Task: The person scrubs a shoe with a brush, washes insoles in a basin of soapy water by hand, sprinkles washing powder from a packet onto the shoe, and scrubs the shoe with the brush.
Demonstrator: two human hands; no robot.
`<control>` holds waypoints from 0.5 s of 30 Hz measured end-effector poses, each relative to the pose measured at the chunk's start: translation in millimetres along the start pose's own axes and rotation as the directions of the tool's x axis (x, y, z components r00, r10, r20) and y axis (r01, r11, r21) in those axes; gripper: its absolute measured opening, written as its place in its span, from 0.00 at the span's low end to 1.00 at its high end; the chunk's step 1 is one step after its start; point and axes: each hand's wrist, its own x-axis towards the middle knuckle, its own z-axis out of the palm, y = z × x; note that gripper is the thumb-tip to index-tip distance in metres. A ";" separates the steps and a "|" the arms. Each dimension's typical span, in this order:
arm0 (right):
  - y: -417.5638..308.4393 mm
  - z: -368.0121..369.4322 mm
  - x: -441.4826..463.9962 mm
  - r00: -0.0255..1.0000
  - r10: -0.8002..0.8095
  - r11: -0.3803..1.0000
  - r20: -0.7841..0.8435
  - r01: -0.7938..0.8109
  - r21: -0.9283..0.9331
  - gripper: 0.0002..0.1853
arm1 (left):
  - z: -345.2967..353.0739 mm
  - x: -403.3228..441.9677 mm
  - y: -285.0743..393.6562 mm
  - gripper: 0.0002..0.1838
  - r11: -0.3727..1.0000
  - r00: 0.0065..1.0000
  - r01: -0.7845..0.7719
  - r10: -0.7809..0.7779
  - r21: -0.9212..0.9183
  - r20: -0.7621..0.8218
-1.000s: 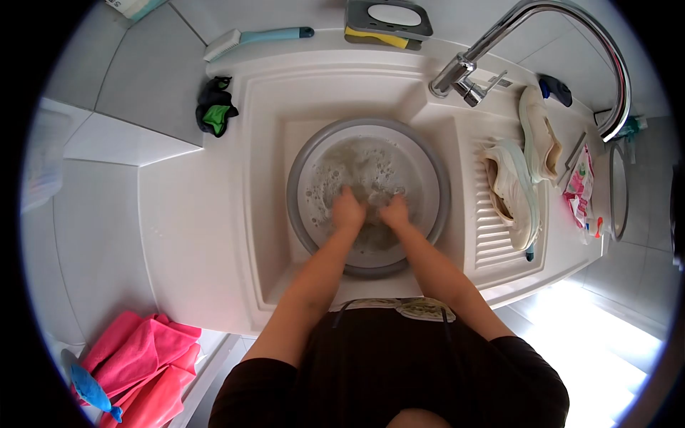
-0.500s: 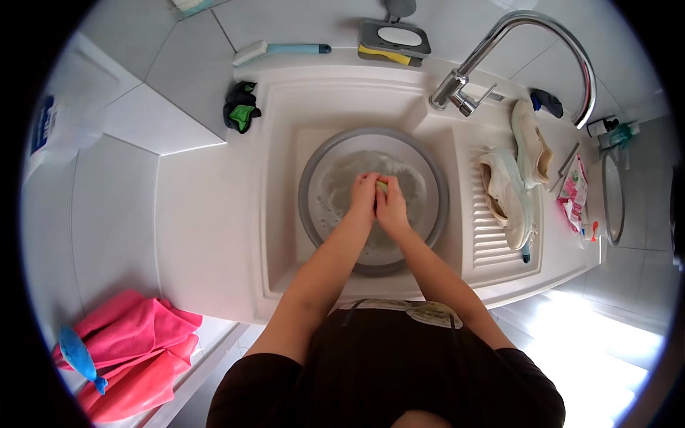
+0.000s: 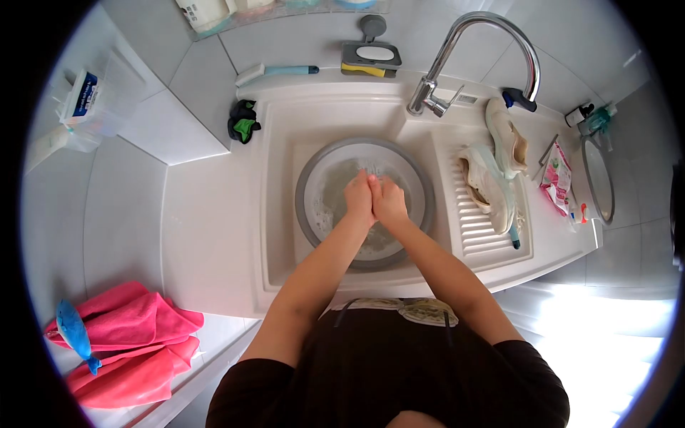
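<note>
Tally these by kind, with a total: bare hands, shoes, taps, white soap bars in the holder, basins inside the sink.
Hands: 2
Shoes: 2
Tap: 1
Soap: 1
Basin: 1
Total: 7

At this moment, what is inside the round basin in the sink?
The basin holds cloudy water with some foam. The hands are together over it, so whatever lies directly beneath them, or between them, is covered and cannot be seen.

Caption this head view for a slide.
Bare left hand and right hand meet over a round, grey-rimmed basin of cloudy water, white shoes alongside.
</note>
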 end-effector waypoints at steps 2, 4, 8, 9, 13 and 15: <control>1.0 0.5 -0.1 0.996 -0.066 0.997 -0.060 0.068 0.030 0.28 | 5.3 -7.7 3.3 0.12 1.000 1.000 -0.018 0.018 0.002 0.012; -5.4 -6.3 -1.1 0.993 -0.106 0.994 -0.047 0.107 0.029 0.26 | 5.6 -7.0 2.8 0.11 0.999 0.999 -0.037 0.037 0.003 0.024; -12.9 -14.8 -7.3 0.986 -0.163 0.984 -0.028 0.164 0.064 0.22 | 2.8 -11.5 3.7 0.09 0.997 0.995 -0.052 0.048 0.049 0.084; -13.3 -15.7 -7.6 0.986 -0.166 0.984 -0.028 0.167 0.064 0.22 | 3.0 -14.1 5.4 0.08 0.995 0.995 -0.058 0.051 0.077 0.087; -13.4 -19.4 -7.7 0.966 -0.260 0.964 -0.009 0.260 0.047 0.21 | -2.9 -9.1 5.5 0.08 0.990 0.992 -0.072 0.058 0.124 0.116; -17.4 -15.9 -9.2 0.949 -0.316 0.947 -0.011 0.316 0.062 0.21 | -6.3 -4.2 4.9 0.09 0.954 0.976 -0.202 0.176 0.221 0.130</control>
